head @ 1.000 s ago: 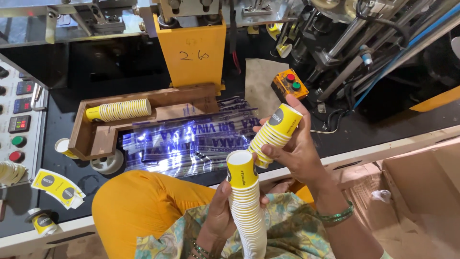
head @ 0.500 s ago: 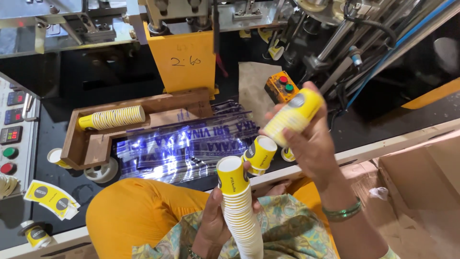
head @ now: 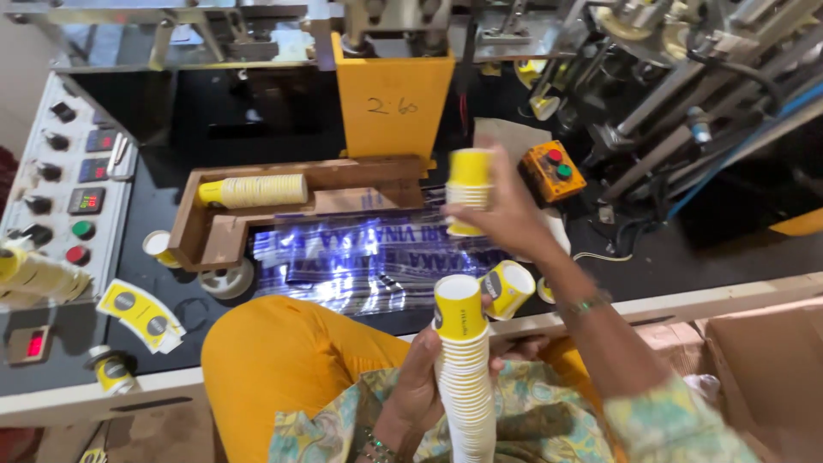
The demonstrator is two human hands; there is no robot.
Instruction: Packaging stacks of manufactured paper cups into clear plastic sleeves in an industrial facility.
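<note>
Here the left hand (head: 420, 386) grips a tall cup stack (head: 467, 377). The right hand (head: 506, 214), fingers closed, lifts a short stack (head: 468, 193); keep both upright

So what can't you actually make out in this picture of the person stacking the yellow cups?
- Short stack of cups in the right hand: motion blur, so no count of cups.
- Bottom of the tall cup stack held by the left hand: cut off by the lower edge of the head view.
- Loose cup: whether it is falling or resting on something cannot be told.
- Cardboard box: cut off at the right edge, inside unseen.
</note>
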